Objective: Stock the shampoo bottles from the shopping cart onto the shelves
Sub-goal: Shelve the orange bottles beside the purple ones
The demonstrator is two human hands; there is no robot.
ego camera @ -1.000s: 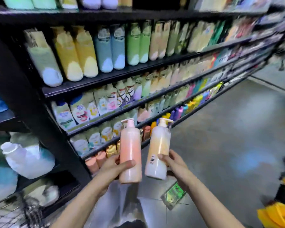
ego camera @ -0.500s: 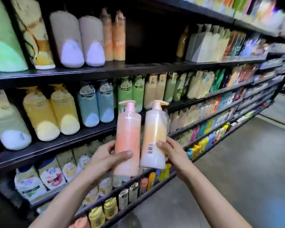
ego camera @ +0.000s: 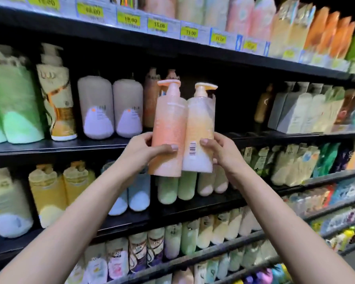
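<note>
Two hands [ego camera: 146,149] [ego camera: 219,149] hold pump bottles [ego camera: 169,128] [ego camera: 200,132] upright before the shelf [ego camera: 254,135].

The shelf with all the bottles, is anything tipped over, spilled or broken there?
Nothing looks spilled or broken. The only odd spot is a dark empty gap on the shelf behind the two held bottles. The left hand grips the pink bottle, the right hand the yellow bottle, both upright.
</note>
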